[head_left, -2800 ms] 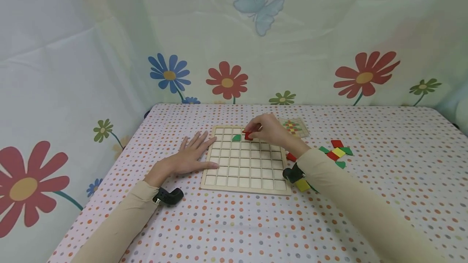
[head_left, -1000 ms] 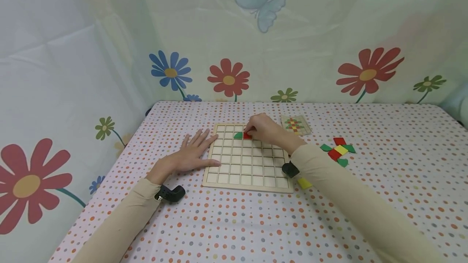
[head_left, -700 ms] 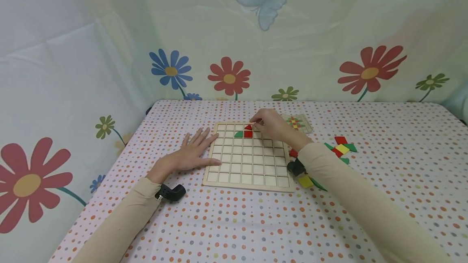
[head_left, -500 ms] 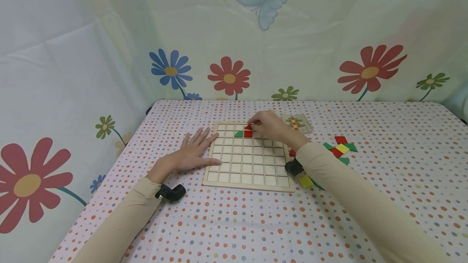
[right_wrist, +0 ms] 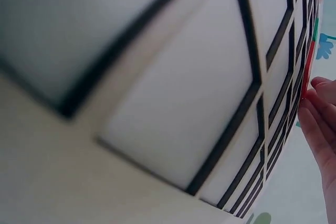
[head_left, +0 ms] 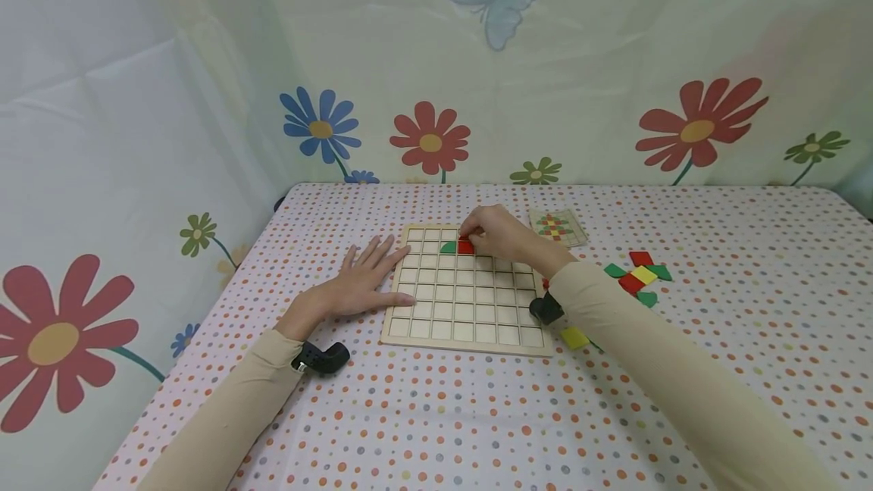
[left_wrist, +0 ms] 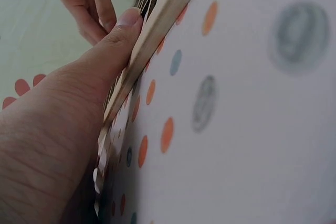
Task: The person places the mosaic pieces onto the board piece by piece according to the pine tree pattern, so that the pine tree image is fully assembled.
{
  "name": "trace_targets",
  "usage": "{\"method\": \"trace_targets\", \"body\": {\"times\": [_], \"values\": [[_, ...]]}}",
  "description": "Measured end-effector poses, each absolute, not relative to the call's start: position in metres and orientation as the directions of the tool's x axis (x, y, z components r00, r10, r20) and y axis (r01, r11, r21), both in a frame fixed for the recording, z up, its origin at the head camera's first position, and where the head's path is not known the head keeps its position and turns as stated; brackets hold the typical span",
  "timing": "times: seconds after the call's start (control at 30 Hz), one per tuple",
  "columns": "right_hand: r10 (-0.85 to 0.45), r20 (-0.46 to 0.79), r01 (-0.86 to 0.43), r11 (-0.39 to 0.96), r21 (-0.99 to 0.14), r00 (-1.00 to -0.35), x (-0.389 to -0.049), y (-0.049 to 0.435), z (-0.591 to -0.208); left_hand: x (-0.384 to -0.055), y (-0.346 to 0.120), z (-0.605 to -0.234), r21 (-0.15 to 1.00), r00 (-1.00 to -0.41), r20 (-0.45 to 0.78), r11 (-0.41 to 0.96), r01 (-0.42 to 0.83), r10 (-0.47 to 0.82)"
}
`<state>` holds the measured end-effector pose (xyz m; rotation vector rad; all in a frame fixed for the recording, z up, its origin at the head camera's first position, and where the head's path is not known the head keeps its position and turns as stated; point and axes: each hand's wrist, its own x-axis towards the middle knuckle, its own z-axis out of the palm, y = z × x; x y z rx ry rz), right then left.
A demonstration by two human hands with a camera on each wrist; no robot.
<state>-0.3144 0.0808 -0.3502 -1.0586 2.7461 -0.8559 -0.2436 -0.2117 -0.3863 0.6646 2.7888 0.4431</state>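
A wooden grid board (head_left: 470,347) lies on the dotted tablecloth. My left hand (head_left: 358,283) rests with fingers spread at its left edge; in the left wrist view the thumb (left_wrist: 126,19) presses on the wooden frame. With thumb and fingertips my right hand (head_left: 505,233) pinches a red triangular tile (head_left: 465,236) at a top-row cell, mostly covered by the fingers. Just below it sits a red square tile (head_left: 466,248), and left of that a green rounded tile (head_left: 449,247). In the right wrist view the fingertips (right_wrist: 305,103) meet the end of a red strip.
A card with a coloured pattern (head_left: 558,226) lies behind the board on the right. Several loose tiles are grouped farther right, among them a yellow one (head_left: 643,274). Another yellow tile (head_left: 574,337) lies by the right sleeve (head_left: 655,339), which partly hides more pieces.
The red square, at my right fingers earlier, lies in its cell beside the green tile. The right hand has shifted up to the red triangle in the top row. My left hand stays put.
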Motion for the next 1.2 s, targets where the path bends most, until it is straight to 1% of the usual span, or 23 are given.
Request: {"method": "trace_targets", "body": {"times": [0.17,0.33,0.43,0.57,0.63,0.93,1.2], "values": [[-0.658,0.147,-0.624,0.586,-0.516,-0.739,-0.314,0.083,-0.35,-0.243,-0.212,-0.386,0.358,-0.866,-0.163,0.846,0.395,0.473],[-0.629,0.138,-0.594,0.608,-0.527,-0.765,-0.308,0.099,-0.344,-0.242,-0.209,-0.385,0.36,-0.863,-0.167,0.845,0.397,0.476],[-0.595,0.099,-0.547,0.643,-0.536,-0.798,-0.301,0.118,-0.339,-0.243,-0.208,-0.384,0.357,-0.863,-0.166,0.845,0.399,0.478],[-0.532,0.054,-0.481,0.713,-0.51,-0.845,-0.29,0.149,-0.334,-0.243,-0.208,-0.382,0.347,-0.865,-0.168,0.85,0.397,0.473],[-0.511,0.041,-0.461,0.734,-0.498,-0.858,-0.286,0.166,-0.335,-0.243,-0.209,-0.383,0.345,-0.866,-0.165,0.85,0.398,0.472],[-0.457,0.002,-0.4,0.776,-0.487,-0.889,-0.266,0.236,-0.347,-0.243,-0.208,-0.388,0.356,-0.868,-0.161,0.848,0.393,0.47],[-0.451,-0.004,-0.399,0.794,-0.458,-0.892,-0.253,0.264,-0.346,-0.244,-0.209,-0.39,0.352,-0.876,-0.163,0.856,0.379,0.455]]}}
